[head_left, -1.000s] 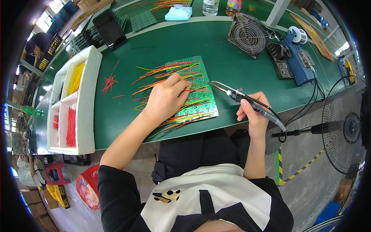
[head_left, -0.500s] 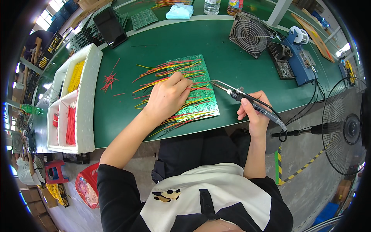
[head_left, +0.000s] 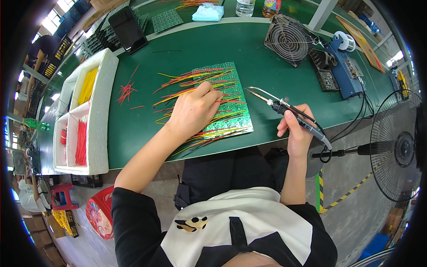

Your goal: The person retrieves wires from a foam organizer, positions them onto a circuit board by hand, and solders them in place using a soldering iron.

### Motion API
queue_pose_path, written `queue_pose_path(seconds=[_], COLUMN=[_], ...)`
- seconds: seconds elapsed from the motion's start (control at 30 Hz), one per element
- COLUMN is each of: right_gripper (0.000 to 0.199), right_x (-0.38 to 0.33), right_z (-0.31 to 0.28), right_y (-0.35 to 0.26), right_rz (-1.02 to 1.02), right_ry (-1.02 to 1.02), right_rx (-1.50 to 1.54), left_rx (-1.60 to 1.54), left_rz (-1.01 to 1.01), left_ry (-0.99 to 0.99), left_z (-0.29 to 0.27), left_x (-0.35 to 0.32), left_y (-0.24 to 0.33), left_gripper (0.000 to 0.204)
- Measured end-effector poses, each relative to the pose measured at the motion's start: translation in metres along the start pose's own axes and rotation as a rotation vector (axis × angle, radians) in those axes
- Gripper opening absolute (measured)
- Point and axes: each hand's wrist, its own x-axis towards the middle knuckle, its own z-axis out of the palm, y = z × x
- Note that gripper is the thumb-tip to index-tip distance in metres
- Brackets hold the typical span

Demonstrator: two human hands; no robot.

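The person is sitting at a long green workbench (head_left: 147,133) and, by the look of it, is partway through soldering wire leads onto a green circuit board (head_left: 227,102) lying flat near the bench's front edge. The left hand (head_left: 193,111) is resting palm-down on the board, fingers bent and pressing into the spread of red, yellow and green wires (head_left: 182,82) that fan out to the left; it seems to be pinning or picking out a lead, though I cannot tell whether a wire is pinched between the fingertips. The right hand (head_left: 297,129) is gripping a soldering iron (head_left: 284,109) like a pen, fingers wrapped fully round the handle, its tip hanging just off the board's right edge, clear of the copper. I judge the next move calls for bringing that tip across to whichever joint the left hand is steadying, without brushing neighbouring wires. The palm is covering the joints under it, the board's fine pads are too small to read, and the iron's cable is running off towards the blue soldering station (head_left: 344,71) beside the small wire-guarded fan (head_left: 289,40).
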Motion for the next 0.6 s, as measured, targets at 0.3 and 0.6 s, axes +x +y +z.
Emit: queue_pose_path(seconds=[0.3,0.6], right_gripper=[0.016,0.016], right_x=[-0.0009,-0.0015], right_z=[0.0006,0.0037], right_y=[0.0012,0.0023], right_rz=[-0.011,-0.074], right_ry=[0.039,0.104], right_rx=[-0.020,0.002], left_rx=[0.014,0.044], left_rz=[-0.006,-0.023], left_ry=[-0.012,-0.032], left_z=[-0.0004,-0.0042], left_x=[0.0005,-0.0006], left_y=[0.0002,0.0023], left_gripper=[0.009,0.013])
